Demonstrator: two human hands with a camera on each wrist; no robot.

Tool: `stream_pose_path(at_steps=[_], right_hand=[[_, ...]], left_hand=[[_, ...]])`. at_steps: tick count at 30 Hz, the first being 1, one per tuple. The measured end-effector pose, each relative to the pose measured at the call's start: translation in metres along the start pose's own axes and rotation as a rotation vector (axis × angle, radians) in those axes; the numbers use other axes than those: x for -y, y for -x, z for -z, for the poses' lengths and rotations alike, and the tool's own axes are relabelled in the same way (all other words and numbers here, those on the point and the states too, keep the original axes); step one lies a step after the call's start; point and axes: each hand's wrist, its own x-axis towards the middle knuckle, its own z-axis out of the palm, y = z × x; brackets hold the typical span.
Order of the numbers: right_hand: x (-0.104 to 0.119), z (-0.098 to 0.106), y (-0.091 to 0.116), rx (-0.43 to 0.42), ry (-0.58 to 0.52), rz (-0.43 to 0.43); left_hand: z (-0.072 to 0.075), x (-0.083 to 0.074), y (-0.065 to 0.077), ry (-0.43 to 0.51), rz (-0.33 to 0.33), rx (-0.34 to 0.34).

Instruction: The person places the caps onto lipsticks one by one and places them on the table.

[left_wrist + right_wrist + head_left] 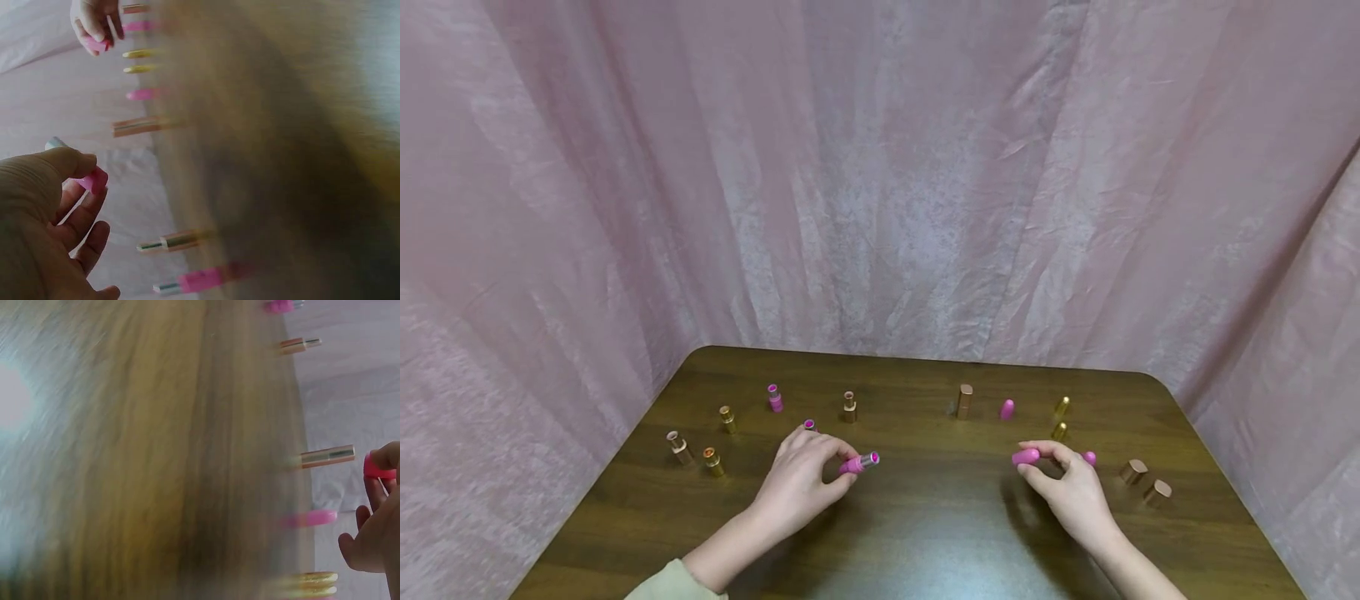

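My left hand (803, 477) pinches an uncapped pink lipstick (853, 465) between thumb and fingers. Its silver collar and magenta tip point to the right, slightly tilted up. To the right, my right hand (1073, 493) grips a pink lipstick cap (1026, 457), its rounded end pointing left. A gap of bare table separates the two pieces. Behind the left hand an uncapped pink lipstick (809, 425) is partly hidden. Another pink cap (1089, 457) stands just beyond the right hand, partly covered by it. In the left wrist view the held lipstick (94, 180) is pinched at its pink base.
Uncapped lipsticks stand on the left: pink (776, 398), gold (713, 462) and rose-gold (850, 407). On the right stand a rose-gold cap (965, 402), a pink cap (1007, 409), gold caps (1062, 406) and brown caps (1158, 492). A pink curtain (917, 183) hangs behind the wooden table (925, 533).
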Motion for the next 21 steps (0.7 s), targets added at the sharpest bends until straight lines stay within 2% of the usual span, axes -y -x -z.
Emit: stream_pose_path(at_steps=[5, 14, 21], right_hand=[[0.009, 0.0, 0.0, 0.028, -0.12, -0.049], [0.022, -0.008, -0.002, 0.067, -0.333, 0.018], [0.036, -0.019, -0.003, 0.108, -0.415, 0.015]], left_hand=[[0.004, -0.012, -0.018, -0.083, -0.094, -0.012], [-0.002, -0.036, -0.049, -0.187, -0.252, -0.017], [-0.01, -0.051, -0.061, -0.205, -0.303, -0.013]])
